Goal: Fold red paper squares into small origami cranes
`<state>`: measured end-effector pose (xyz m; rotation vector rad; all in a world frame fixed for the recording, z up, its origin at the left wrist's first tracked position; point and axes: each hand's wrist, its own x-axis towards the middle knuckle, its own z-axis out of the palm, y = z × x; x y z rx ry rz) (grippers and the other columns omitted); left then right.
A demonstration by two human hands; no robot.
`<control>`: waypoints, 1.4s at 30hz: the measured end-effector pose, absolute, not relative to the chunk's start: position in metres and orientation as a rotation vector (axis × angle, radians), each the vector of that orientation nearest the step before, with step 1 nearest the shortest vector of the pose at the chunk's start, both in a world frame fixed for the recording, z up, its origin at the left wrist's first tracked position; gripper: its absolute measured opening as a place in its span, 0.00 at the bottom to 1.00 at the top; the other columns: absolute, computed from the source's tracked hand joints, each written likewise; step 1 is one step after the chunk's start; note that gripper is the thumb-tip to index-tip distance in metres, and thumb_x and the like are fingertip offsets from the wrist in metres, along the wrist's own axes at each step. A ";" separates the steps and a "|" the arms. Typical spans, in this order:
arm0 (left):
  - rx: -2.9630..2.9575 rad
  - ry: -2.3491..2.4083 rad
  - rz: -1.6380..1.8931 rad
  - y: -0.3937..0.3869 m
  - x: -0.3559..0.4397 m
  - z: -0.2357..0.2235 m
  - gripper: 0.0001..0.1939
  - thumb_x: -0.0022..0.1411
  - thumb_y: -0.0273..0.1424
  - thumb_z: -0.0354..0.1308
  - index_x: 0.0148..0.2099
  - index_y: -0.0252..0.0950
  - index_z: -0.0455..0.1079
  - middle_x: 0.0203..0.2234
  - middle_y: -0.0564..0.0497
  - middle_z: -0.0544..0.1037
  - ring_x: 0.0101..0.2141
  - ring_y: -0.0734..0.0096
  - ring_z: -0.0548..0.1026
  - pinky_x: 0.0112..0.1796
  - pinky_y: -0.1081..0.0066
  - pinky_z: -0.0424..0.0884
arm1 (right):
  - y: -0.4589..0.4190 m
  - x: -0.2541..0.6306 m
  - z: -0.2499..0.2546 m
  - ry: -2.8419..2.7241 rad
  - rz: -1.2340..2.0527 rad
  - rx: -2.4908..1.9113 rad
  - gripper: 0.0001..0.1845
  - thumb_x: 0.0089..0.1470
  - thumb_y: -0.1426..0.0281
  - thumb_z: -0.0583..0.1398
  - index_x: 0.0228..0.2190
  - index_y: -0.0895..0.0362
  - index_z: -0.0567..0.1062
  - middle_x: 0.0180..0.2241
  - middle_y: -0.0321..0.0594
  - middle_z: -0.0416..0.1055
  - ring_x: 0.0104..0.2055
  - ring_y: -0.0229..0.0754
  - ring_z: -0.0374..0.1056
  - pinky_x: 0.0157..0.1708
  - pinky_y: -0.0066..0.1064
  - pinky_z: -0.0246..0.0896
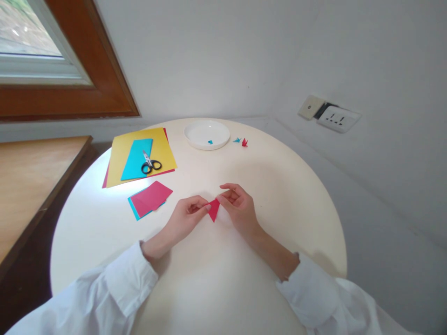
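Between my hands, over the middle of the round white table [209, 288], is a small folded piece of red paper [214, 211], its point hanging toward me. My left hand [186, 216] pinches its left corner between thumb and fingers. At the upper right corner, my right hand [240, 207] grips it with thumb and index finger, the other fingers loosely curled. Left of my hands lie a red paper sheet [150, 197] and a blue sheet [136, 211] partly under it.
Black-handled scissors [151, 164] rest on blue paper [136, 160] atop a yellow sheet [164, 149]. A white plate [195, 139] at the back holds a small blue paper piece [210, 142]. Beside it stand a blue folded bird [237, 140] and a red one [245, 143]. Walls border the table.
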<state>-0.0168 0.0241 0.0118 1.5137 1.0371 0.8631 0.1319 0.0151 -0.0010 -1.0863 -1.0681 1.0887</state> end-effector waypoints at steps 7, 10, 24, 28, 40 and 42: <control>1.477 1.123 0.878 0.024 -0.017 0.010 0.15 0.52 0.41 0.55 0.24 0.33 0.68 0.17 0.54 0.69 0.19 0.78 0.61 0.21 0.76 0.55 | 0.014 0.133 -0.002 -1.097 1.023 -1.115 0.11 0.42 0.66 0.63 0.31 0.54 0.70 0.19 0.30 0.65 0.24 0.35 0.63 0.26 0.28 0.58; 1.483 1.132 0.901 0.025 -0.019 0.007 0.14 0.53 0.39 0.54 0.24 0.33 0.68 0.17 0.54 0.68 0.20 0.77 0.61 0.22 0.75 0.56 | 0.014 0.133 -0.002 -1.117 1.012 -1.118 0.11 0.43 0.66 0.62 0.31 0.54 0.70 0.19 0.30 0.65 0.24 0.35 0.63 0.25 0.28 0.58; 1.396 1.105 0.919 0.028 -0.020 0.000 0.13 0.54 0.37 0.55 0.25 0.32 0.67 0.18 0.55 0.67 0.21 0.79 0.62 0.22 0.76 0.55 | 0.013 0.133 0.000 -1.112 1.066 -1.120 0.11 0.43 0.66 0.62 0.31 0.55 0.69 0.20 0.30 0.66 0.24 0.35 0.64 0.25 0.28 0.57; 1.397 1.104 0.928 0.027 -0.019 0.002 0.14 0.54 0.38 0.55 0.24 0.32 0.66 0.17 0.56 0.66 0.20 0.79 0.60 0.21 0.76 0.54 | 0.013 0.133 -0.003 -1.150 1.063 -1.101 0.12 0.42 0.68 0.62 0.33 0.55 0.70 0.23 0.32 0.67 0.27 0.35 0.66 0.30 0.28 0.61; 1.237 0.878 0.855 0.026 -0.016 0.003 0.13 0.54 0.38 0.58 0.28 0.32 0.68 0.20 0.52 0.73 0.25 0.73 0.71 0.31 0.72 0.66 | 0.014 0.135 -0.002 -1.169 0.933 -1.096 0.08 0.44 0.69 0.61 0.30 0.55 0.70 0.23 0.32 0.67 0.26 0.34 0.65 0.28 0.27 0.63; 1.264 0.895 0.846 0.025 -0.016 0.005 0.13 0.52 0.38 0.59 0.27 0.32 0.67 0.19 0.52 0.73 0.24 0.75 0.70 0.29 0.74 0.65 | 0.015 0.136 -0.001 -1.165 0.929 -1.102 0.07 0.44 0.69 0.61 0.30 0.55 0.70 0.23 0.32 0.67 0.26 0.34 0.65 0.28 0.27 0.63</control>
